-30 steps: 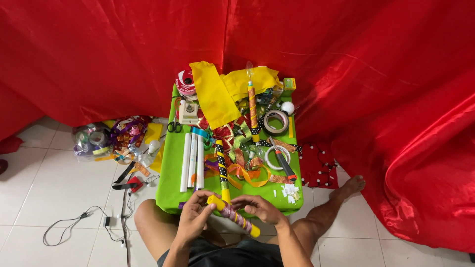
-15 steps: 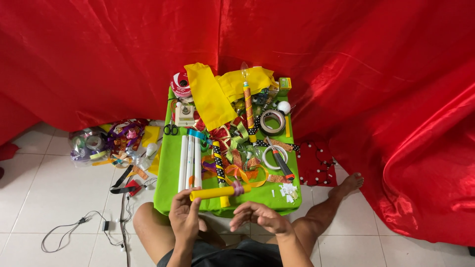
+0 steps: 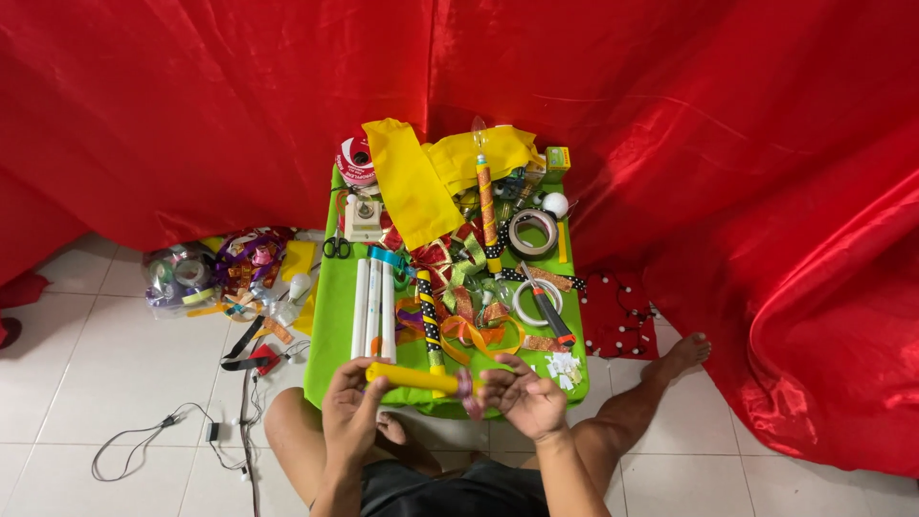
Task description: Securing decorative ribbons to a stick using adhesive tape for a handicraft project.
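Person seated on white tile floor (image 3: 115,383), legs around a small green table (image 3: 330,330) at centre frame, red cloth backdrop (image 3: 670,115) filling the top and right. Left hand (image 3: 352,412) at lower centre, fingers wrapped around the left end of a yellow stick (image 3: 412,377), held roughly level just over the table's near edge. Right hand (image 3: 525,397) just right of it, palm up, fingers loosely curled and partly spread, touching the stick's right end where a bit of purple ribbon (image 3: 466,386) sits; can't tell if it really pinches the ribbon. Table is crowded: three white tubes (image 3: 373,302) lying side by side on its left half, a yellow stick with black dotted wrap (image 3: 428,321) next to them, orange ribbon loops (image 3: 474,335) centre, white tape ring (image 3: 536,302) and grey tape roll (image 3: 532,231) on the right, scissors (image 3: 336,247) at left edge, yellow fabric (image 3: 412,187) at the far end, a decorated stick (image 3: 488,215) lying over it, small white paper bits (image 3: 563,368) at near right corner. On the floor left of the table: pile of ribbon and tape rolls (image 3: 215,273), black cable (image 3: 153,445) lower left. Bare foot (image 3: 684,352) right of the table.
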